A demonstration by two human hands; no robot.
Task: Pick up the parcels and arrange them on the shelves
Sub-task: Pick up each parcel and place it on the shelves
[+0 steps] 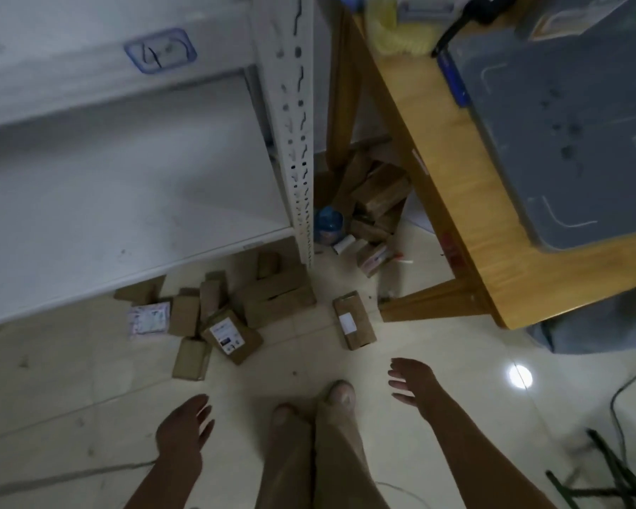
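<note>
Right hand [410,385]: empty, fingers spread and relaxed, held out over the floor [89,380] in front of the person's shoes. Left hand [184,431]: also empty, fingers straight and loose, lower in the frame. Neither touches anything.

Nearest the right hand: a lone parcel [354,320], brown card with a white label, flat on the tiles. It lies ahead of that hand and slightly to its left, apart from the rest. Its long axis runs roughly away from the person, leaning a little to the right at the near end. The right hand is clearly the closer one.

Ahead of the left hand: a flat parcel [191,360] at the near edge of the heap, then a labelled parcel [232,336] tilted against others. Behind these sits the main pile of parcels [272,299], overlapping, partly tucked under the shelf edge. A white packet [149,319] lies at the pile's left side.

Above: the white shelf [125,196], its board bare where seen, with a slotted upright post [294,141] at the right corner.

To the right: a wooden desk [456,200] carrying a grey bin [566,123]. More boxes [379,192] are jumbled under the desk, with a blue container [327,224] beside them.

Judgement: a pick-up has not yet begun. The lone parcel suits a right-hand reach forward and down, gripping across its short sides. The lift to the shelf would then go up and left.
</note>
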